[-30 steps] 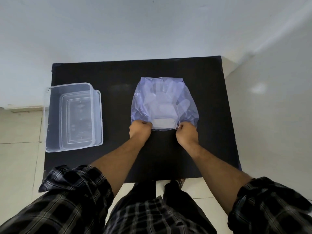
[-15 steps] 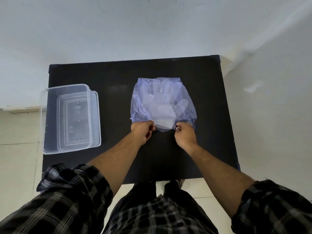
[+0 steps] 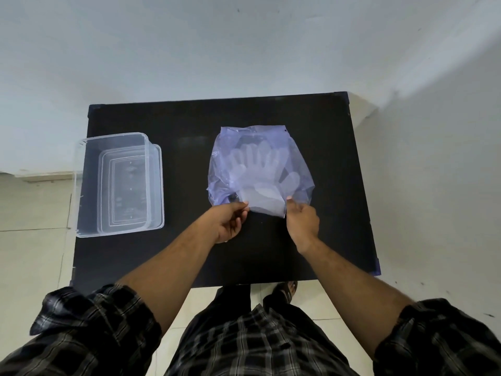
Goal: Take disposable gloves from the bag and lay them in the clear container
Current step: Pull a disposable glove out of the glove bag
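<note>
A translucent bluish bag (image 3: 295, 147) lies flat in the middle of the black table (image 3: 189, 126). Thin clear disposable gloves (image 3: 257, 169) show through it, fingers pointing away from me. The cuff end of a glove (image 3: 265, 206) sticks out of the bag's near opening. My left hand (image 3: 229, 222) pinches the cuff's left corner. My right hand (image 3: 302, 219) pinches its right corner. The clear container (image 3: 119, 183) stands at the table's left edge, nothing in it, well left of my hands.
A white wall runs behind the table and along its right side. Pale floor tiles lie to the left and in front. My legs and a sandalled foot (image 3: 284, 290) stand at the table's near edge.
The glove's cuff has come further out of the bag toward me. Both hands have drawn back a little from the bag's mouth, holding the cuff corners.
</note>
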